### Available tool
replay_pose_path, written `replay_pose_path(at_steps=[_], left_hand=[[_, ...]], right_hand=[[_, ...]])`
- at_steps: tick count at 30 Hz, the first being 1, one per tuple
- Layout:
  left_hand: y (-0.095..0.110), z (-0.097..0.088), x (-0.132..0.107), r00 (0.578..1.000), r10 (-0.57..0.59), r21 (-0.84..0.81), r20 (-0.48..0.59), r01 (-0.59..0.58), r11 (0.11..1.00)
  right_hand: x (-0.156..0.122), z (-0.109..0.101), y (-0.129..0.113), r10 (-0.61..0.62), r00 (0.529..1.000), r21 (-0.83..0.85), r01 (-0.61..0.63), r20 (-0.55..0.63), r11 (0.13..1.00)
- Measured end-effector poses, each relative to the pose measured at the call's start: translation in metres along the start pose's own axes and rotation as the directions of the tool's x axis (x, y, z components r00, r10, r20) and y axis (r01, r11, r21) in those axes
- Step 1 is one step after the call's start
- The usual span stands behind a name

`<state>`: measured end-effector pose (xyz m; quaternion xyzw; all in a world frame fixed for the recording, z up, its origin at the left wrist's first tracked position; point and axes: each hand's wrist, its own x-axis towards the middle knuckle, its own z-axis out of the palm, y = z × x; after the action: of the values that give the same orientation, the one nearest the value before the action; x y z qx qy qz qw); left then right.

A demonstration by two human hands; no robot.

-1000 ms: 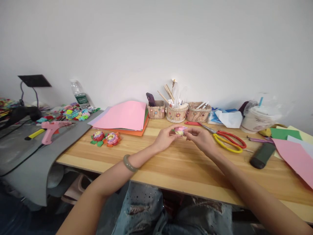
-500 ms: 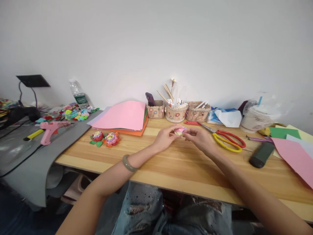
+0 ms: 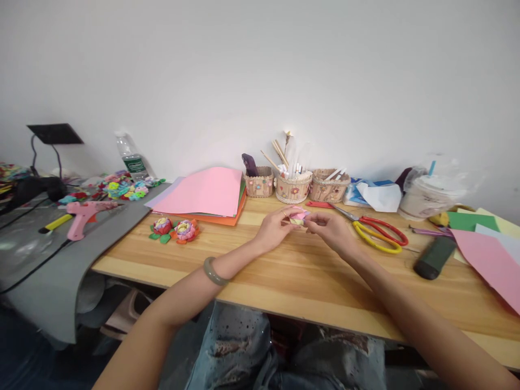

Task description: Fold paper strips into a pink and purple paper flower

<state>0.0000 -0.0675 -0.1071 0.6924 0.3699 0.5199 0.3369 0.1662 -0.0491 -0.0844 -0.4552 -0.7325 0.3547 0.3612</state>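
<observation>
Both my hands meet over the middle of the wooden table (image 3: 292, 281), pinching one small folded paper flower (image 3: 298, 216), pink with a yellow-green underside. My left hand (image 3: 273, 230) grips its left side with closed fingers; a green bangle sits on that wrist. My right hand (image 3: 333, 230) pinches the right side with thumb and fingers. The flower is held just above the tabletop.
Two finished paper flowers (image 3: 175, 229) lie left. A stack of coloured paper (image 3: 205, 194) and three small baskets (image 3: 294, 187) stand behind. Scissors (image 3: 377, 232), a dark tool (image 3: 435, 255), a lidded cup (image 3: 426, 196) and paper sheets (image 3: 489, 254) lie right. A pink glue gun (image 3: 83, 214) rests on the grey mat.
The hands have shifted only slightly; the fingers turned the paper flower a little, so less of its green underside shows.
</observation>
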Motion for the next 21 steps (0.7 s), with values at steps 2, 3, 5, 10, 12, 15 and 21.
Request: replay_pose_path(at_steps=[2,3,5,10,12,15,21], left_hand=[[0.000,0.000,0.000,1.000,-0.005,0.004,0.002,0.005,1.000],[0.000,0.000,0.000,1.000,-0.005,0.006,0.002,0.005,1.000],[0.001,-0.001,0.000,1.000,0.005,0.014,-0.001,-0.005,1.000],[0.001,-0.003,-0.001,0.999,0.036,0.034,0.000,-0.036,0.999],[0.001,-0.003,-0.001,1.000,0.019,0.027,0.000,-0.019,0.999],[0.001,-0.003,0.001,1.000,-0.020,-0.037,0.001,0.020,0.999],[0.000,-0.003,0.004,0.990,-0.119,-0.138,0.079,0.129,0.982]], right_hand=[[0.000,0.000,0.000,-0.001,1.000,0.004,0.001,-0.002,1.000],[0.000,0.000,0.000,-0.001,1.000,0.009,0.001,-0.001,1.000],[0.000,0.000,0.000,-0.003,1.000,0.026,0.003,0.014,1.000],[0.002,-0.001,0.001,-0.025,0.993,0.085,0.016,0.115,0.996],[0.002,-0.003,0.002,-0.034,0.989,0.100,0.020,0.142,0.995],[0.002,-0.005,0.001,-0.039,0.987,0.118,0.020,0.156,0.993],[0.000,-0.011,-0.006,-0.025,0.987,0.124,0.005,0.160,0.992]])
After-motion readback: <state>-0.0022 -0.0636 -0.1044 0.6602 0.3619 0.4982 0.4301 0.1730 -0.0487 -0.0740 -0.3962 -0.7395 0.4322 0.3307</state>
